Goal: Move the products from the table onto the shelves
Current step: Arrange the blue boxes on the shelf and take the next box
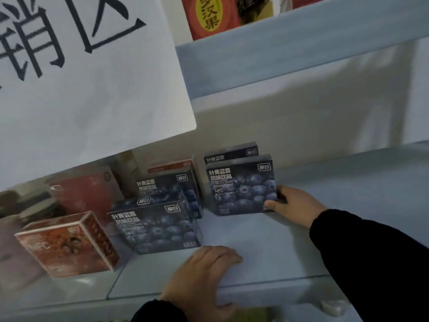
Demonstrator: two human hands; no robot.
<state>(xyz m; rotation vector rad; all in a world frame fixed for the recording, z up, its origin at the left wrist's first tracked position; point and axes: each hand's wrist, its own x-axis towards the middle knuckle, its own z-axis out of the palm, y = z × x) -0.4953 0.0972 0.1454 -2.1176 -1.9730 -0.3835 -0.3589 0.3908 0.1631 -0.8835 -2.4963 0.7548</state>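
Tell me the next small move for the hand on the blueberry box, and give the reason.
Probably let go and draw the right hand back. The blueberry box it grips already stands upright on the shelf, in front of another dark box, while the left hand rests on the shelf edge.
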